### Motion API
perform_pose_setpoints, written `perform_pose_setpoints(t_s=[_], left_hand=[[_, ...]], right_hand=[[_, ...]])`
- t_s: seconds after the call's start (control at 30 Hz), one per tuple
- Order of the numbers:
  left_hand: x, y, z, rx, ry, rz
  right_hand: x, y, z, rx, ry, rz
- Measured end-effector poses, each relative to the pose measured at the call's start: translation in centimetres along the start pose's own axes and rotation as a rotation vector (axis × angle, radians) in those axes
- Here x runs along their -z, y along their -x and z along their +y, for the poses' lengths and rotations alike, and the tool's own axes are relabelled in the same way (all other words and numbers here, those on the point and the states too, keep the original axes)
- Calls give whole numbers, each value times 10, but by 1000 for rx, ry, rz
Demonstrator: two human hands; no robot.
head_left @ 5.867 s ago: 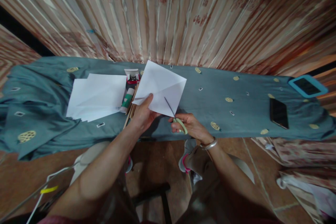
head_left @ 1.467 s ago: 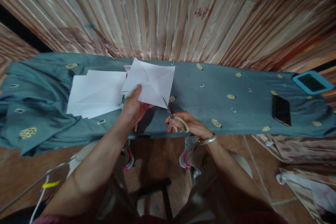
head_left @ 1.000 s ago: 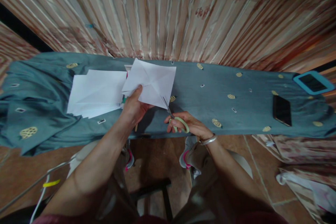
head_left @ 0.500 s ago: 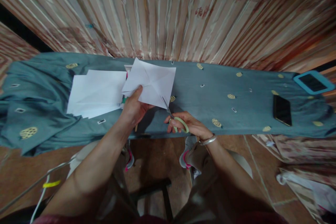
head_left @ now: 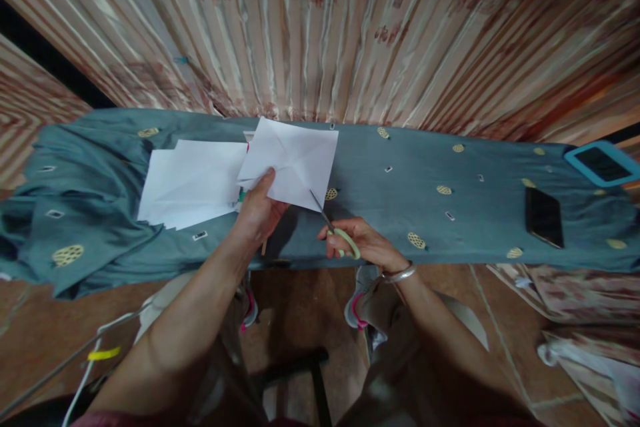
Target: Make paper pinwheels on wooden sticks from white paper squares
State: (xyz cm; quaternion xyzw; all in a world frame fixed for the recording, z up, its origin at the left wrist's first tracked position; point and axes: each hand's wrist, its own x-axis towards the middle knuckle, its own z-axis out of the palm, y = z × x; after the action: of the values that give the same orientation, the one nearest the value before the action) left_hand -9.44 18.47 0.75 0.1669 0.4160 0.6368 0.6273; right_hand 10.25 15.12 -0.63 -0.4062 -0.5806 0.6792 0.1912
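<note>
My left hand (head_left: 261, 210) pinches a creased white square of paper (head_left: 300, 157) near its lower left edge, thumb on top and fingers underneath. The paper is held up over the cloth-covered table. In my right hand (head_left: 357, 240) is a pair of scissors (head_left: 344, 242) with pale green handles. Their blades reach up and left onto the paper's lower right corner and look nearly closed. Whether the paper lies between the blades is hard to see. Left of my left hand lies a fanned stack of white paper sheets (head_left: 193, 180), partly covered at its right end.
A teal cloth with pineapple prints (head_left: 480, 213) covers the long narrow table. On its right lie a black phone (head_left: 544, 217) and a blue-framed tablet (head_left: 604, 163). Small partly hidden items sit beneath the held paper. A pleated curtain (head_left: 320, 33) hangs behind.
The view has shifted slightly, so everything sits a little lower and further right. The scissor blades appear closer together. Both hands keep the same holds.
</note>
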Motion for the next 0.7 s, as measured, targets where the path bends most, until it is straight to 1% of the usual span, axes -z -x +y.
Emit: perform_pose_setpoints(t_s=[0.23,0.37,0.5,0.7], left_hand=[[5,-3,0,4,19,-26],[3,-2,1,-1,26,-18],[-1,1,1,30,25,-5],[2,2,-3,54,-7,-15]], right_hand=[[0,-2,2,-4,-21,17],[0,-2,2,-2,-40,13],[0,-2,1,2,-44,10],[0,-2,0,-21,-89,17]])
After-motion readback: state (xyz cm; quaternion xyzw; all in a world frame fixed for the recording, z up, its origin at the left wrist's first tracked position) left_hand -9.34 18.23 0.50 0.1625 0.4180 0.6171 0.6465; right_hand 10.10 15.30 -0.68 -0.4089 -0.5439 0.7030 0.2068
